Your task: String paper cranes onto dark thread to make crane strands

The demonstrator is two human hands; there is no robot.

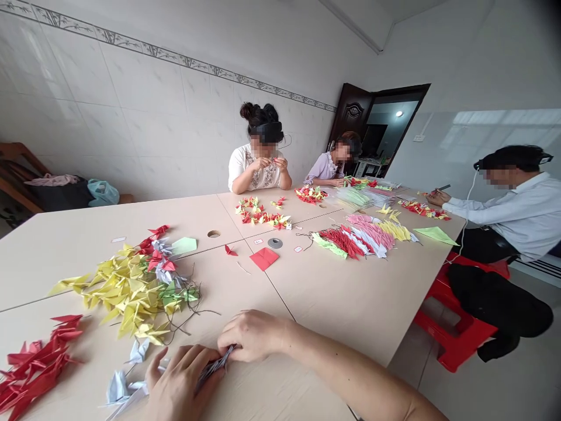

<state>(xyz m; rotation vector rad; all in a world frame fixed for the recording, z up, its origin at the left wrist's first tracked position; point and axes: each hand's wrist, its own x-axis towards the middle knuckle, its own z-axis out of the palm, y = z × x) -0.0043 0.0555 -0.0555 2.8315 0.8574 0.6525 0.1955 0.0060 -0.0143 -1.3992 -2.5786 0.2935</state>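
Observation:
Both hands are together at the near edge of the table (342,327). My right hand (254,336) pinches one end of a bundle of thin dark-grey strands (215,367), perhaps cords. My left hand (186,374) is closed around the bundle's other end, which its fingers partly hide. Pale blue folded paper cranes (117,387) lie just left of my left hand. Beyond them is a pile of yellow paper cranes (131,286) with dark strings (186,316) trailing from its right side. Red paper cranes (41,365) lie at the near left.
A red paper square (264,258) lies mid-table beside a round grommet (274,242). Bundles of coloured paper pieces (350,241) lie further right. Three people sit around the table, one handling something small (274,159). A red stool (456,327) stands at right.

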